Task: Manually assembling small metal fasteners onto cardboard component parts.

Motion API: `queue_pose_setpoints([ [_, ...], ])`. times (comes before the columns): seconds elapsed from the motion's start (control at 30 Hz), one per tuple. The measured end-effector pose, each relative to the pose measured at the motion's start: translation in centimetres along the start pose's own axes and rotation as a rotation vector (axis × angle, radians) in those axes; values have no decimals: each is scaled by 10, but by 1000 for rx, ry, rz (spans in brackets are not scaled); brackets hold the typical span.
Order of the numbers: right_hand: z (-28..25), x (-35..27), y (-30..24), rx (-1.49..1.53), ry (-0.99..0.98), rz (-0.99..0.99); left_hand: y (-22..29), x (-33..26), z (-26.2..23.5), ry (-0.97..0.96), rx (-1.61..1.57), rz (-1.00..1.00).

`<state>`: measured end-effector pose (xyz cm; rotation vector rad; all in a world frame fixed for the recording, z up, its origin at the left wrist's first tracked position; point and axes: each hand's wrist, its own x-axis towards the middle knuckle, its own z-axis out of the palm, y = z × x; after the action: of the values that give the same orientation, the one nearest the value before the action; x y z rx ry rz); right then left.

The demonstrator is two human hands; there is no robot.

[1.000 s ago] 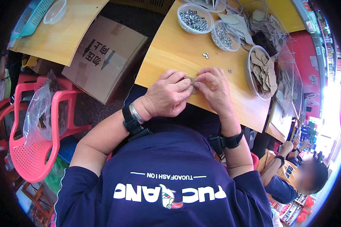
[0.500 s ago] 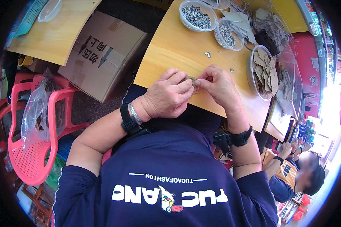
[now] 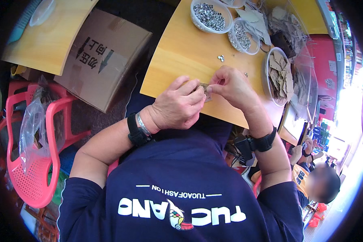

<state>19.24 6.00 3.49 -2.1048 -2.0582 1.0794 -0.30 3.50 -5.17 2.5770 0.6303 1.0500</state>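
hands barely shifted; brown tag (image 3: 205,91) pinched between both hands' fingers (image 3: 197,89).

My grip pinches a matt brown paper tag (image 3: 205,91) over a smooth, yellow wooden surface (image 3: 181,52). Shiny metal eyelets (image 3: 209,12) fill a clear plastic bowl (image 3: 226,25). Nearby, a matt cardboard box (image 3: 105,56).

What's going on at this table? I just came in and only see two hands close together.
A person seated at a yellow wooden table holds a small brownish tag-like piece between the fingertips of the left hand and the right hand, near the table's front edge. Beyond the hands stand two bowls of small metal parts, a bowl of brown cardboard tags, and a few loose metal bits. A cardboard box and a pink plastic chair sit to the left.
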Motion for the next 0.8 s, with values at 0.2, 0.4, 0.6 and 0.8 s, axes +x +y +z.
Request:
queue_pose_setpoints([
  [0.2, 16, -20, 37, 413, 117, -2, 3, 3, -7, -1, -25, 15],
  [0.4, 47, -66, 32, 321, 381, -240, 5, 1, -6, -6, -67, -6],
  [0.6, 66, -92, 38, 79, 589, -361, 13, -4, -26, -5, 74, -105],
  [0.8, 74, -101, 44, 140, 698, -397, 23, -14, -28, -138, 237, -169],
])
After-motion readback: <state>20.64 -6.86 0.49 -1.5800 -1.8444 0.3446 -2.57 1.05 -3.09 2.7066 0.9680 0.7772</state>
